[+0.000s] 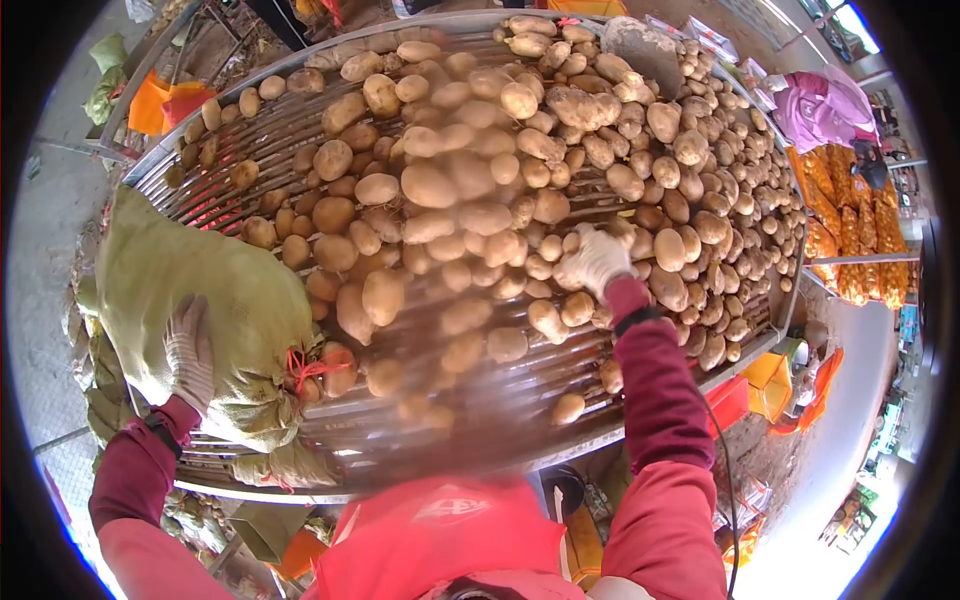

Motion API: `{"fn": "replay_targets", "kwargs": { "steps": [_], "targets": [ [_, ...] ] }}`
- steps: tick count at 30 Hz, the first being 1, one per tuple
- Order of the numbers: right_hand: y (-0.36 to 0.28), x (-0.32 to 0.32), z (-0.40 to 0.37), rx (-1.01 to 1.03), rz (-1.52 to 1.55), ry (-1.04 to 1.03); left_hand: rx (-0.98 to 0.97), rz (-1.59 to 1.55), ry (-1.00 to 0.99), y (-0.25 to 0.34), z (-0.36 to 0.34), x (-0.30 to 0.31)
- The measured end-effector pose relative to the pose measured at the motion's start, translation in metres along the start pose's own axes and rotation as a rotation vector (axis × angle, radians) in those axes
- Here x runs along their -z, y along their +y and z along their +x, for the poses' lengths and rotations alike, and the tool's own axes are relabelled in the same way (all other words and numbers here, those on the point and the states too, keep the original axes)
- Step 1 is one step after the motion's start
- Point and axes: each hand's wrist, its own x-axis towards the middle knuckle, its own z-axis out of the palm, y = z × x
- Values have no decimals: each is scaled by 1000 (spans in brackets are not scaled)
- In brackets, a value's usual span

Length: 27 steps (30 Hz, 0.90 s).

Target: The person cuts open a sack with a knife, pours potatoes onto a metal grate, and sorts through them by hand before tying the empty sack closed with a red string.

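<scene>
My left hand (188, 355), in a pale work glove, lies flat with stretched fingers on a bulging green woven sack (205, 290). The neck of this sack is tied with a red string (312, 368). Over on the right, my right hand (597, 260), gloved in white, reaches down among loose potatoes (670, 250), its fingers apart and touching some of them. No potato shows clearly inside its grip. A blurred smear over the middle of the view makes the potatoes there hard to make out.
Potatoes spread over a slatted metal sorting table (215, 190), piled thickest on the right. A metal scoop-like plate (645, 55) sits at the far edge. Orange net sacks (855, 240) stand beyond the right side, near a purple cloth (822, 108). Yellow and red crates (767, 386) are at lower right.
</scene>
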Motion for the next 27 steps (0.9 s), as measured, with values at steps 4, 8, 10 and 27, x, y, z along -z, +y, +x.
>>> {"fn": "replay_targets", "kwargs": {
  "steps": [4,8,10,27],
  "targets": [
    [-24,-38,-62,-18,115,-108,-23,2,33,-2,-4,2],
    [-50,-90,-106,312,-21,105,-21,-1,72,-3,-2,-1],
    [-55,-98,-116,346,-3,187,-33,6,87,-4,-2,-2],
    [-121,-9,-18,132,608,95,-61,38,97,1,2,2]
  ]
}}
